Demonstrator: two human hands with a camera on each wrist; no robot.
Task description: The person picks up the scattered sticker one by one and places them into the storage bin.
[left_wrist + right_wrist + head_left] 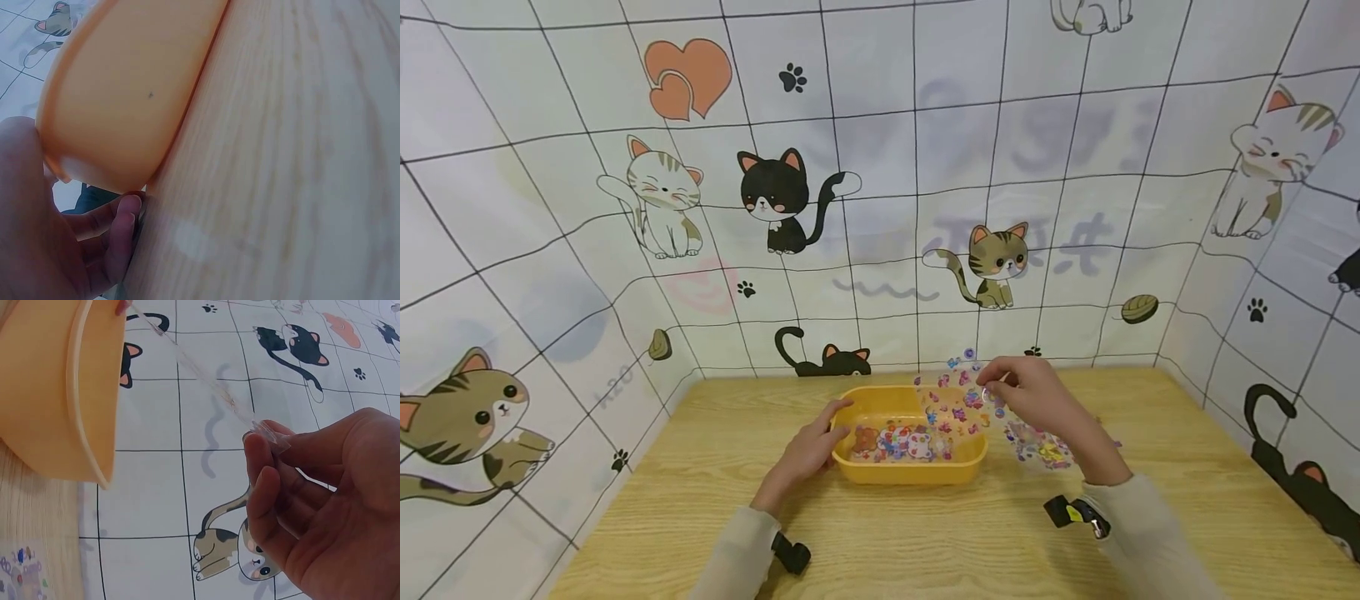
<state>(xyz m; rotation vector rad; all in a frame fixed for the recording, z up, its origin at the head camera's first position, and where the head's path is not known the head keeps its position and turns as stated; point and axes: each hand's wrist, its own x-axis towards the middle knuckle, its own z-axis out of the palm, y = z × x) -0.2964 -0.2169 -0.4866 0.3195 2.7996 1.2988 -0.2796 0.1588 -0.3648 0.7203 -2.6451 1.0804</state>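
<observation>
My right hand point(1030, 392) pinches the edge of a clear sticker sheet point(958, 408) dotted with small pink, purple and blue pictures. In the right wrist view the sheet point(215, 387) appears nearly edge-on, its corner between thumb and fingers. It hangs over the right part of a yellow plastic basin point(910, 475). My left hand point(808, 446) holds the basin's left end, thumb at the rim and fingers at the outer wall. The left wrist view shows the basin's side point(134, 94) beside the hand point(69, 231). More stickers point(891, 443), with bear faces, lie inside the basin.
More clear sticker sheets point(1041, 446) lie on the wooden table point(925, 542) right of the basin, partly hidden by the right forearm. A white cloth point(880, 250) with cat drawings and grid lines rises behind the table and along both sides.
</observation>
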